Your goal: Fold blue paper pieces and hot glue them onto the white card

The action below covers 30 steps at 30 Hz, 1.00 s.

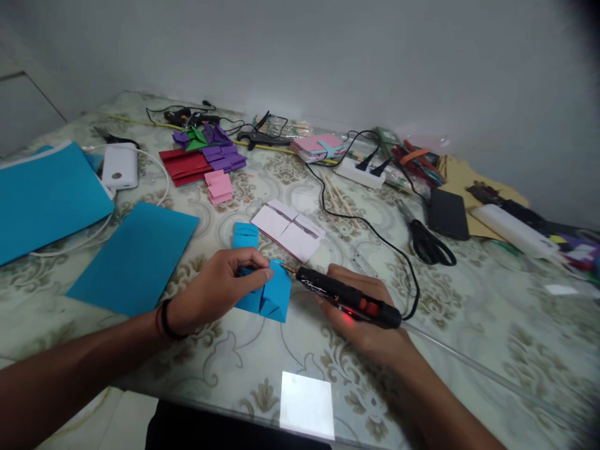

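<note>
A small folded blue paper piece (276, 294) lies on the patterned table near its front, and my left hand (229, 284) pinches its upper part between thumb and fingers. My right hand (365, 312) is wrapped round a black glue gun (347, 297) with a glowing red light. Its metal nozzle touches or nearly touches the upper edge of the blue piece. A clear stick runs out of the gun's back end. Just behind lies a folded white paper (288, 228). Another blue folded part (245, 235) shows above my left hand.
Blue sheets (135, 256) and a white power bank (120, 165) lie left. Folded red paper (185, 167) and other coloured pieces sit behind. At right are black scissors (429, 244), a phone (449, 214) and a power strip (360, 173); the gun's black cord (375, 228) loops across the table.
</note>
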Tool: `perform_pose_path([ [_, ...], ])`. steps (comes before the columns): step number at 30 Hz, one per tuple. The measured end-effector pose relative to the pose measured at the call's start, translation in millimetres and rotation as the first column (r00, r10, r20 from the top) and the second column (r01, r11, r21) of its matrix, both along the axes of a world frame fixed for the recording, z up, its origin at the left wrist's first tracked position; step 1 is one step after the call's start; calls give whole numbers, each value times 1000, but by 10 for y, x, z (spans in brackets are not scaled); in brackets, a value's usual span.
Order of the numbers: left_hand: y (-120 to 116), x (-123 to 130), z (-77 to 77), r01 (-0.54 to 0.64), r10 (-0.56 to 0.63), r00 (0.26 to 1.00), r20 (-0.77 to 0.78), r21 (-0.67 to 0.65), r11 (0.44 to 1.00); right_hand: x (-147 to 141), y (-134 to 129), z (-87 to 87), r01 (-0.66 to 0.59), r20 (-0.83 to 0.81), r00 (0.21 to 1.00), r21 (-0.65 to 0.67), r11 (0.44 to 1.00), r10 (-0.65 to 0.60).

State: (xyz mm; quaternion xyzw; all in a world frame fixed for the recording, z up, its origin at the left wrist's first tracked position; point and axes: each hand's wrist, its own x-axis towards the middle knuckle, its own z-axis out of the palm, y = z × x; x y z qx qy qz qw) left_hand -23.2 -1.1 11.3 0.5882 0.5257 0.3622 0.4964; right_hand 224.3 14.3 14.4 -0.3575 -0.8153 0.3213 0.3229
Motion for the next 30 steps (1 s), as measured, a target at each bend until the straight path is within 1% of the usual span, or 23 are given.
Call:
perform_pose_path([
  [7,9,9,5,-6,6,1000,23,8,1000,12,12,-32,-3,-11,1000,33,999,3],
  [16,14,3,40,-35,35,999,22,0,999,19,7,-29,-10,-19,1000,36,999,11],
  [26,24,-20,25,-45,45,999,22,14,999,31,21,-45,-18,-9,1000,35,999,18],
  [30,24,-26,8,-61,60,997,45,26,998,25,19,-28,-19,-3,1000,30,999,19],
])
